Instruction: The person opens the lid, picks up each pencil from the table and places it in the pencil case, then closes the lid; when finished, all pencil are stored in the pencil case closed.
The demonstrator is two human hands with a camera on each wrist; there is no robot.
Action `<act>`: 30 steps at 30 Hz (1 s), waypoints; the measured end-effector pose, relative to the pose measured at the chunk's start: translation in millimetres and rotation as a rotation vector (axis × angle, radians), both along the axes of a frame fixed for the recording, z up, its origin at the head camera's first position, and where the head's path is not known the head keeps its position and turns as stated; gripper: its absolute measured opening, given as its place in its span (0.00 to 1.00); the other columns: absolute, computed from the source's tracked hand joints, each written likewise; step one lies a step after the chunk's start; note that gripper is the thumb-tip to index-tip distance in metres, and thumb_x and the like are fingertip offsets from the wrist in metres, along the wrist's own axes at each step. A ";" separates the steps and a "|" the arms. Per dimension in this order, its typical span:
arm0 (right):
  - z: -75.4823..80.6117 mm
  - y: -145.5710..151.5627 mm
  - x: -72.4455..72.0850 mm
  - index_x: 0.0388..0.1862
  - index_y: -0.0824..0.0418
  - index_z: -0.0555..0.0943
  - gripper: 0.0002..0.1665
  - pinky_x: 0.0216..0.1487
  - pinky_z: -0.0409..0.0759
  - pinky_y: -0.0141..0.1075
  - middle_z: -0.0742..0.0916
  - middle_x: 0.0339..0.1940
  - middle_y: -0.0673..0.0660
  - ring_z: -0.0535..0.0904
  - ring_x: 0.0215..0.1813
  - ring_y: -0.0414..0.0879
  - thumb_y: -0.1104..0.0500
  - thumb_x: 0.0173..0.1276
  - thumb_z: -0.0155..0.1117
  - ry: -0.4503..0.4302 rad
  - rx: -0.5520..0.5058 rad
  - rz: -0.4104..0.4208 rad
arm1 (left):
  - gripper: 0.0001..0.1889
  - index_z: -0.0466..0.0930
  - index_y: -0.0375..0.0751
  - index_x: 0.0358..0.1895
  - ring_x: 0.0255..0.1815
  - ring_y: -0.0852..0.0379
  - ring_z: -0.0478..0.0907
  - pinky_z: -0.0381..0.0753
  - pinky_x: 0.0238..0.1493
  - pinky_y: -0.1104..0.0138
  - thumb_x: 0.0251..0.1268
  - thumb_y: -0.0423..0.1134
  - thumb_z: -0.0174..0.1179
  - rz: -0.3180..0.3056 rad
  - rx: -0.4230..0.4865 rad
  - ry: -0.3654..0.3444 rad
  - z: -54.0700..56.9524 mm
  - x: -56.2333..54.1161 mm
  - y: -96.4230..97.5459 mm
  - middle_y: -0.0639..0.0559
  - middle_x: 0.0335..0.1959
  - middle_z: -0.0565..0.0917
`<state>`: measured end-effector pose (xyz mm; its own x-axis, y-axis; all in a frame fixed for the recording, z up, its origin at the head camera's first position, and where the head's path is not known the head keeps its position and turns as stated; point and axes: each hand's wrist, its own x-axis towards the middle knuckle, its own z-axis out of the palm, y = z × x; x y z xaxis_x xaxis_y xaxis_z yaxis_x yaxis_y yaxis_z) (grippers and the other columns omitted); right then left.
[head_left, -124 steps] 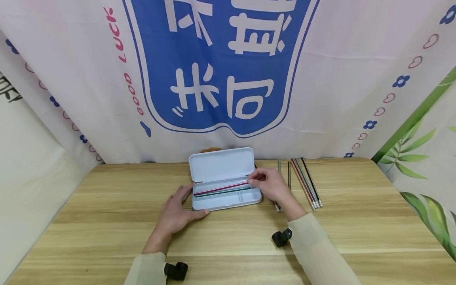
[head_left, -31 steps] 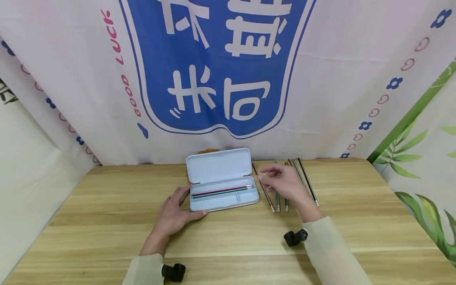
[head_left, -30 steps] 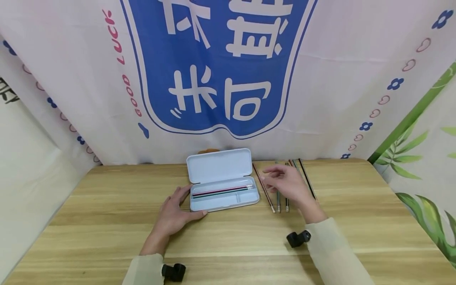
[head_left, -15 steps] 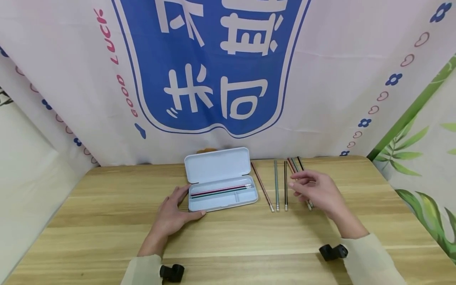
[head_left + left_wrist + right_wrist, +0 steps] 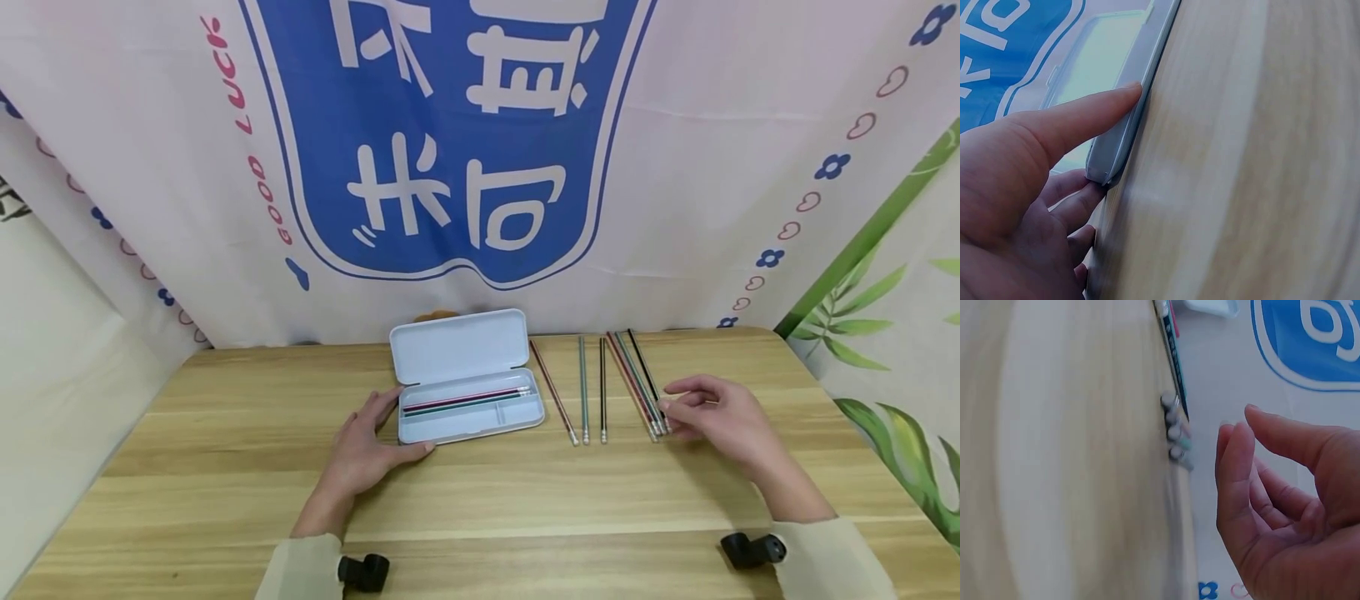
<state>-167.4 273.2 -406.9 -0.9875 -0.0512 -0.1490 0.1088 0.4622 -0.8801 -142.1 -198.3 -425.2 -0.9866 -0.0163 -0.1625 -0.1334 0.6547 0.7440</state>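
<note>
An open light-blue pencil case (image 5: 447, 430) stands on the table, its lid raised at the back. Inside it lie a red pencil (image 5: 457, 402) and a green pencil (image 5: 442, 408). My left hand (image 5: 360, 458) holds the case's left end, thumb on the front edge and fingers around the corner, as the left wrist view also shows. My right hand (image 5: 716, 417) is beside the eraser end of a black pencil (image 5: 647, 371) in the right-hand group. Its fingers are loosely bent, and the right wrist view shows a gap between thumb and fingertips with nothing in it.
Right of the case lie a red pencil (image 5: 553, 392), a teal pencil (image 5: 583, 392) and another black pencil (image 5: 603, 392), spaced apart. Beyond them, a red pencil (image 5: 628, 379) and a teal one are close together. A printed cloth (image 5: 712, 208) hangs behind the table (image 5: 525, 517).
My right hand has left the case and moved right, past the separate pencils, to the right-hand group. The red pencil it held earlier now lies in the case. My left hand stays put.
</note>
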 end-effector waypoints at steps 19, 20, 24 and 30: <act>-12.3 19.4 -13.8 0.67 0.76 0.75 0.30 0.38 0.92 0.34 0.89 0.41 0.54 0.86 0.38 0.41 0.56 0.78 0.71 -0.096 0.059 0.021 | 0.54 0.63 0.48 0.84 0.92 0.36 0.40 0.34 0.91 0.39 0.55 0.52 0.83 0.007 -0.002 -0.002 -0.3 -0.7 0.1 0.40 0.86 0.65; -12.2 19.0 -14.3 0.67 0.75 0.75 0.30 0.38 0.91 0.34 0.89 0.41 0.54 0.85 0.38 0.42 0.56 0.78 0.71 -0.099 0.071 0.019 | 0.54 0.63 0.48 0.84 0.92 0.36 0.41 0.34 0.91 0.39 0.55 0.52 0.83 0.007 -0.003 -0.001 -0.3 -0.6 0.2 0.40 0.86 0.65; -10.0 16.3 -14.4 0.66 0.75 0.76 0.29 0.37 0.90 0.34 0.90 0.41 0.55 0.85 0.38 0.42 0.57 0.76 0.72 -0.102 0.111 0.023 | 0.55 0.63 0.48 0.84 0.92 0.36 0.41 0.34 0.91 0.39 0.55 0.53 0.83 0.008 -0.002 -0.001 -0.3 -0.4 0.6 0.41 0.86 0.65; -8.8 15.0 -13.7 0.62 0.74 0.78 0.26 0.36 0.90 0.33 0.90 0.40 0.55 0.85 0.37 0.41 0.59 0.75 0.72 -0.105 0.140 0.026 | 0.54 0.63 0.48 0.84 0.92 0.36 0.40 0.33 0.91 0.39 0.55 0.52 0.83 0.012 0.004 -0.002 0.6 0.7 0.9 0.40 0.86 0.64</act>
